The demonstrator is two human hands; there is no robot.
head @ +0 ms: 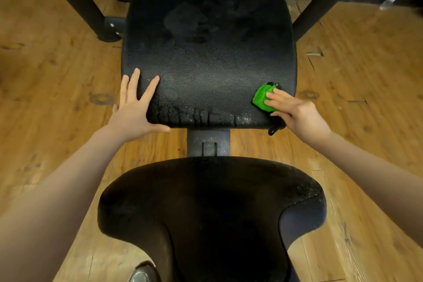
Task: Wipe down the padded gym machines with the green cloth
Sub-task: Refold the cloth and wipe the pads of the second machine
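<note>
Pressing the bunched green cloth (263, 98) against the back pad's (208, 48) lower right corner, the right hand (297, 114) grips it; the left hand (135, 107) lies spread flat at the pad's opposite corner.

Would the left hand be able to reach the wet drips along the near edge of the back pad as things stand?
Probably yes: the left hand lies flat on the back pad at its near left corner, right beside the drips, with nothing between them.

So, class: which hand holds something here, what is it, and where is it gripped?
The right hand holds the bunched green cloth at its near side; the left hand holds nothing.
</note>
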